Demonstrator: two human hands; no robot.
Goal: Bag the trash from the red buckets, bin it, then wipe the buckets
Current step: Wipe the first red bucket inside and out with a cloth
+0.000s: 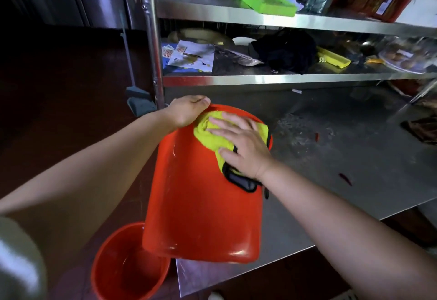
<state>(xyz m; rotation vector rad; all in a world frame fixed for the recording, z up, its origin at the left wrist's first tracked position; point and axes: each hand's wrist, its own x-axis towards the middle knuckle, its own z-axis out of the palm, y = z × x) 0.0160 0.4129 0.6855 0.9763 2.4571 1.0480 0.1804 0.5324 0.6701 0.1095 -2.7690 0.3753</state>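
A red bucket [201, 209] lies on its side across the near corner of the steel table [343, 157], its bottom toward me. My left hand [186, 111] grips the bucket's far rim. My right hand [238, 143] presses flat, with straight fingers, on a yellow cloth with a black edge [209, 137] that lies on the bucket's upper side. A second red bucket [127, 266] stands upright on the floor below the table corner, wet inside.
Steel shelves [260, 78] rise behind the table, holding papers, a black bag, green and yellow trays and clear plastic. Two small red scraps [345, 179] lie on the tabletop. A mop [139, 101] leans at the shelf post. Dark floor spreads left.
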